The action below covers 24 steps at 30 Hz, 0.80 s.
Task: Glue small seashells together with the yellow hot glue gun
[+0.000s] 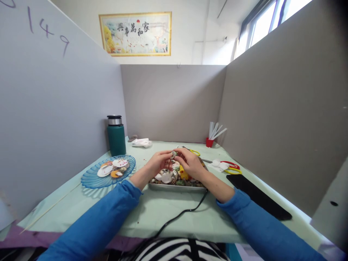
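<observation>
Head cam: metal tray [176, 187] of shells sits right under the fingers. Left hand [157, 164] and right hand [190, 163] meet above it, fingertips pinched around one small shell [174, 153], looks mid-assembly; next move needs steady, careful placing.

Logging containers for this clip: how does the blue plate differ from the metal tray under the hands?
The blue plate is round, ribbed and see-through; the metal tray is straight-edged and opaque. The blue plate sits off to the left, away from both hands, while the left hand and right hand meet over the metal tray. The plate holds few shells; the tray is crowded. Both rest on the green table cover.
</observation>
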{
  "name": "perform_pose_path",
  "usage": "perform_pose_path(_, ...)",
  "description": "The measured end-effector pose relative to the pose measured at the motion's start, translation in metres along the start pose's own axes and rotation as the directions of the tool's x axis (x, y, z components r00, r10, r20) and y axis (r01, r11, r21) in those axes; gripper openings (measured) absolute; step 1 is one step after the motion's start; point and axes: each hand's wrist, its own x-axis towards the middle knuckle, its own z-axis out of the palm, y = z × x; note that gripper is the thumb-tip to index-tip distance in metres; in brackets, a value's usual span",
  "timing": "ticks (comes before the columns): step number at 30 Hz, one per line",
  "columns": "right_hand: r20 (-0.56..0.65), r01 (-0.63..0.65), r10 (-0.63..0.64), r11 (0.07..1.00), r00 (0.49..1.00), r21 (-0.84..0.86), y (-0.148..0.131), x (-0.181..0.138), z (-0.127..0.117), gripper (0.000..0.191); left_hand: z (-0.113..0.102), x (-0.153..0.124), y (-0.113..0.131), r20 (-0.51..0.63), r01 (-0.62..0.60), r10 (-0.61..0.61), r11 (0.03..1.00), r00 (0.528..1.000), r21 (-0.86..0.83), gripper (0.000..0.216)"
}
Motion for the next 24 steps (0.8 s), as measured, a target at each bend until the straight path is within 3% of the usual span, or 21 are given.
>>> perform_pose_path(5, -0.002, 0.003, -0.003, 1.0, 1.0, 0.012, -0.0019, -0.0004, -0.0012, 0.026, -0.0014, -0.0012, -0.0025, -0.034, -0.04, 0.04, 0.999, 0.999, 0.001, 0.035)
perform_pose_path(15, -0.015, 0.016, -0.016, 1.0, 1.0, -0.002, -0.0067, -0.001, -0.0054, 0.025, -0.0012, -0.0021, -0.0029, -0.045, -0.122, 0.135, 0.968, 0.99, 0.221, 0.048)
perform_pose_path(24, -0.072, 0.062, -0.061, 0.998, 0.996, 0.012, -0.0044, -0.0005, -0.0036, 0.03, -0.0011, -0.004, -0.0019, -0.022, -0.141, 0.148, 0.971, 0.989, 0.195, 0.049)
